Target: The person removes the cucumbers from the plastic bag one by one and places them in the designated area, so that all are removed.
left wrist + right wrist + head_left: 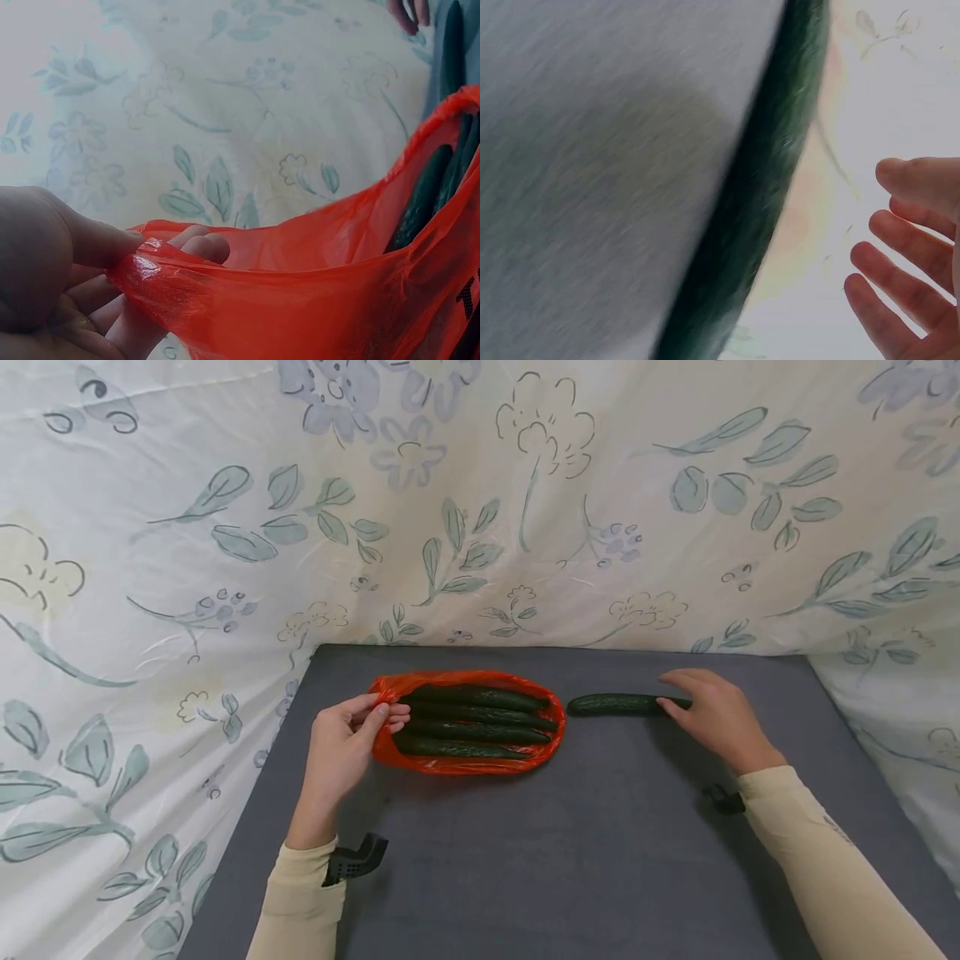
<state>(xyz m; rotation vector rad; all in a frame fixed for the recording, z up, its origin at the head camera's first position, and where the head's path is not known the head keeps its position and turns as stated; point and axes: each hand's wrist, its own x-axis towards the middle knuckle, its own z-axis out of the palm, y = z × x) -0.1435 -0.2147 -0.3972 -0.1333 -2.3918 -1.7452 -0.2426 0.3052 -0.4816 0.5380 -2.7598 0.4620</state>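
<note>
Here, left of centre, the left hand (348,735) pinches the rim of a glossy red plastic bag (300,304) holding long dark-green cucumbers (472,729); right of centre, the right hand (712,714) hovers, fingers loosely spread, by a lone slender dark-green cucumber (618,704) on the grey tabletop (540,860)

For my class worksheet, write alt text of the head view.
A left hand pinches the edge of a red bag holding four cucumbers; an open right hand is at a fifth cucumber on the dark table, flowered cloth behind.
</note>
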